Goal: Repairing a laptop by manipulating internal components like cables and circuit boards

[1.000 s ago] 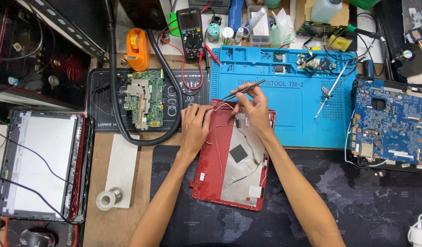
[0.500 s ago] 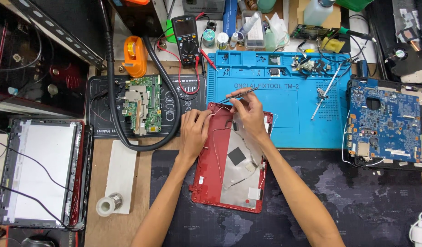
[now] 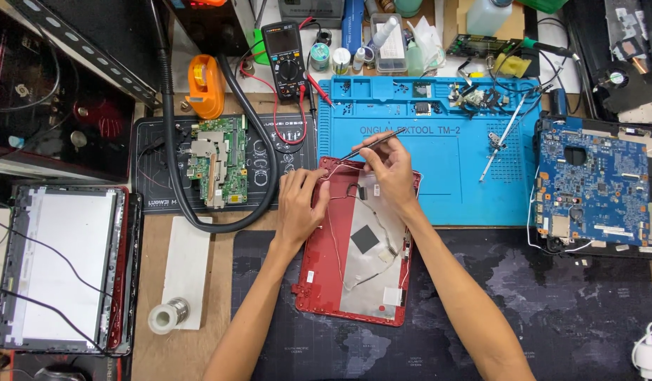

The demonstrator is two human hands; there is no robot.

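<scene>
The red lid point(image 3: 354, 247) lies centre, its far edge overlapping the blue mat point(image 3: 439, 162). The left hand point(image 3: 301, 204) presses flat, fingers apart, on its left edge; the right hand point(image 3: 389, 166) pinches tweezers point(image 3: 372, 144) at the far edge.

- Wooden table point(image 3: 199, 349) seen from straight above, bare boards showing at lower left and along the back edge.
- Dark mat with a world-map print point(image 3: 566, 317) spread across the front half.
- Blue work mat point(image 3: 446, 183) laid behind it, small parts scattered along its far rim.
- Black printed mat point(image 3: 269, 162) to the left, ringed by a thick black hose point(image 3: 172, 141).
- Dark cabinet point(image 3: 50, 120) at far left.
- Even, bright overhead light, soft shadows only.
</scene>
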